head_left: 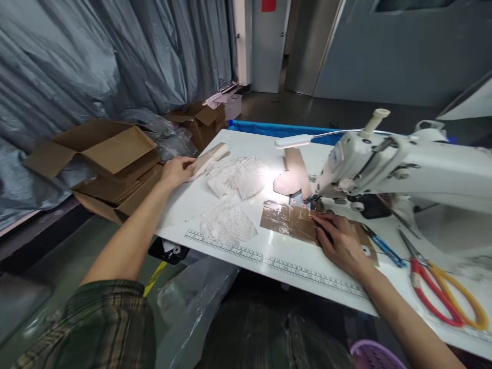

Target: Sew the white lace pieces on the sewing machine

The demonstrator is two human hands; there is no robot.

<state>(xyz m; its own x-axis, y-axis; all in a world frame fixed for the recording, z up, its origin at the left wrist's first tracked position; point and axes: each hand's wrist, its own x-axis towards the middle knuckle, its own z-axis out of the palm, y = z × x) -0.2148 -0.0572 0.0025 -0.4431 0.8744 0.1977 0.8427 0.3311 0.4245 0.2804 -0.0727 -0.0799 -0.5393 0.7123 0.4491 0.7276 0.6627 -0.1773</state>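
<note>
My left hand (177,170) reaches to the far left edge of the white table (292,266) and grips a long beige fabric strip (210,156). My right hand (340,241) lies flat, fingers apart, on a brown taped patch (286,220) just in front of the white sewing machine (403,164). A pink-beige fabric piece (294,174) lies under the machine's needle area, lit by its lamp. White lace pieces (236,177) lie between my hands, with another lace piece (228,225) nearer the ruler edge.
Red and yellow scissors (442,287) and a blue-handled tool (384,248) lie right of my right hand. Open cardboard boxes (103,159) stand left of the table, against grey plastic sheeting. A clear plastic bag (196,302) hangs below the table; a purple basket (374,356) is at bottom right.
</note>
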